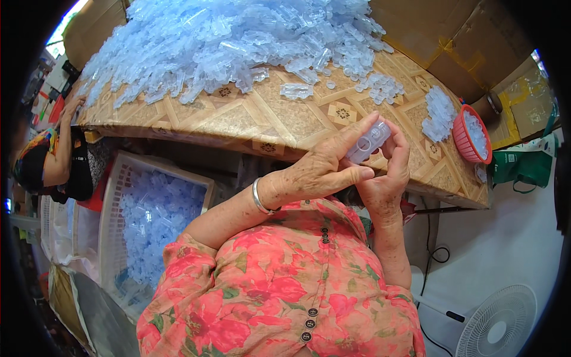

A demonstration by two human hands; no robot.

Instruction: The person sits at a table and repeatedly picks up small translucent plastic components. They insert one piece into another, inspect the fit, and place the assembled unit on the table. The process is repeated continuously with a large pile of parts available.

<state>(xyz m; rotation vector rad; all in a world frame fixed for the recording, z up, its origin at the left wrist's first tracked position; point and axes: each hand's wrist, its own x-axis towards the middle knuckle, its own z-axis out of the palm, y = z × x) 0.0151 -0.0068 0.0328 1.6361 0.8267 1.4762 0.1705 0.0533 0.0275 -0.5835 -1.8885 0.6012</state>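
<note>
A clear plastic part (367, 141) with round openings is held up between my two hands, above the table's front edge. My left hand (318, 166), with a silver bangle on the wrist, has its fingers stretched along the part's left side and its thumb below. My right hand (386, 175) closes round the part from the right, fingers curled behind it. A single clear plastic piece (296, 91) lies flat on the table beyond my hands, near a small cluster of round clear bits (380, 88).
A big heap of clear plastic parts (238, 44) covers the far table (267, 131). At right are a smaller pile (439, 113) and a red basket (470, 143). A white crate (113, 238) of parts is at lower left; a fan (496, 330), lower right. Another person (56, 149) is far left.
</note>
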